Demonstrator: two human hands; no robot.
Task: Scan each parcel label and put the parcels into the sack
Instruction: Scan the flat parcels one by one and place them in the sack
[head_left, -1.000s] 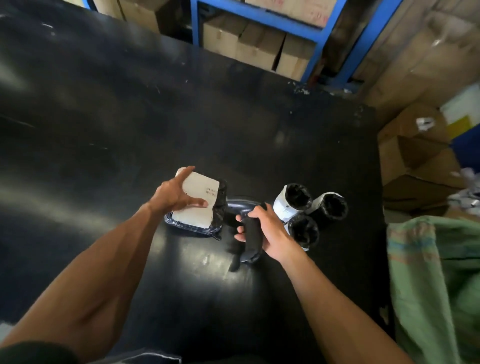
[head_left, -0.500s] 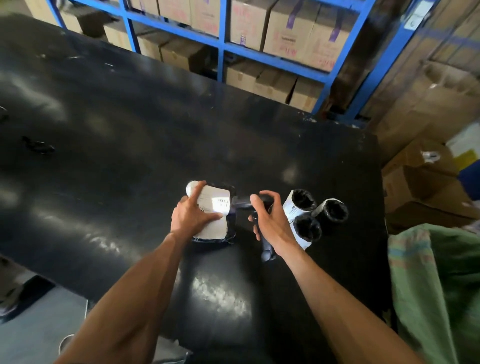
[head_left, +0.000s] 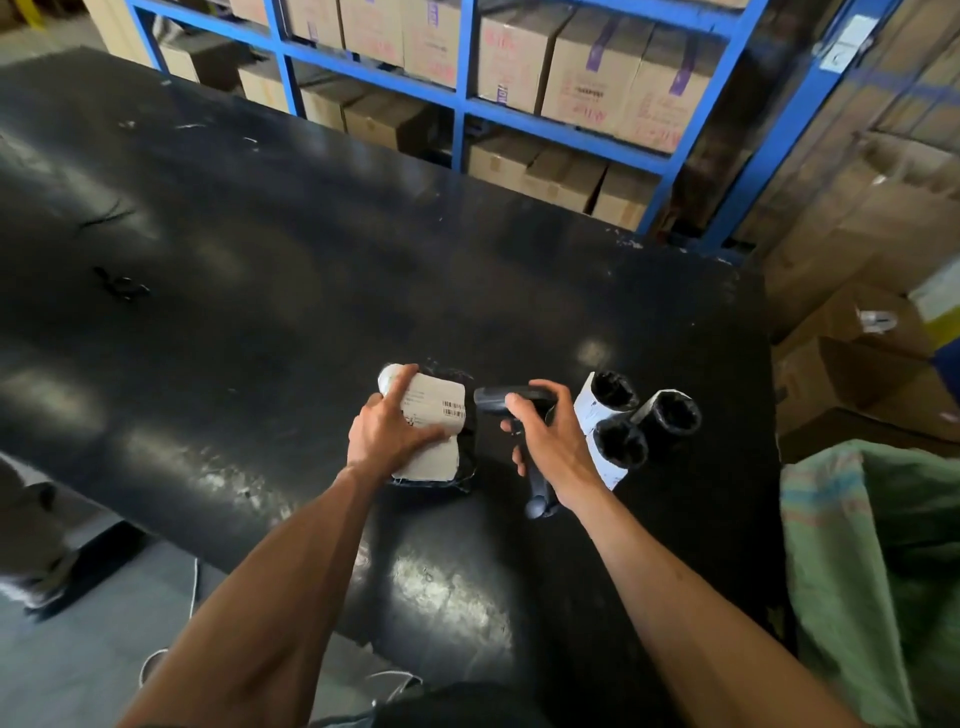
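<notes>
A black-wrapped parcel (head_left: 435, 457) with a white barcode label lies on the black table (head_left: 260, 291). My left hand (head_left: 389, 431) grips it from the left, fingers across the label. My right hand (head_left: 545, 436) holds a dark handheld scanner (head_left: 498, 401), its head pointing left at the label from a short gap. Three rolled black parcels (head_left: 621, 441) with white labels stand bunched together just right of my right hand. The green woven sack (head_left: 872, 571) hangs open off the table's right edge.
Blue shelving (head_left: 462, 104) full of cardboard boxes stands behind the table. Open cartons (head_left: 857, 374) are piled on the floor at the right. A small black clip (head_left: 122, 286) lies far left on the table. Someone's shoe (head_left: 47, 577) shows on the floor at lower left.
The view has tilted up and back. My left hand turned the parcel so its barcode faces the scanner, and my right hand raised the scanner level with the label.
</notes>
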